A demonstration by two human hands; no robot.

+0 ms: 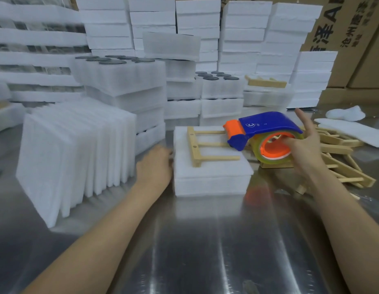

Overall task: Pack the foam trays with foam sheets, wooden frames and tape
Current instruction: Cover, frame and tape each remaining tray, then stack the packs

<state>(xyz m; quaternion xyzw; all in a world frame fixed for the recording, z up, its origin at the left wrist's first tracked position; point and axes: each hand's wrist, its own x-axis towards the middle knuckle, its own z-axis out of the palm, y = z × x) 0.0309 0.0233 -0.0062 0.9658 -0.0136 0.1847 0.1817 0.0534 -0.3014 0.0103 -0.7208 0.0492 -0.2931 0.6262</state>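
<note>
The shiny steel bench (pixel 205 251) carries the foam tray (pixel 211 179) topped with a wooden frame (pixel 205 145), light, dentable and best steadied by its sides, where the blurred left hand (pixel 154 164) touches it, grip unclear, while the right hand (pixel 305 145) hooks its fingers through the tape dispenser (pixel 262 126), with foam stacks (pixel 243 35) and cartons (pixel 354 39) behind.

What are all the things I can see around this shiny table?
White foam tray pack: one, centre of steel table.
Pale wooden frame: one, lying on that pack.
Blue and orange tape dispenser: one, in right hand.
Loose wooden frames: pile, tan, right.
Upright white foam sheets: row, left.
Stacked white foam trays: many, behind.
Brown cardboard boxes: some, back right.
Left hand: at pack's left side.
Right hand: fingers through tape roll.
</note>
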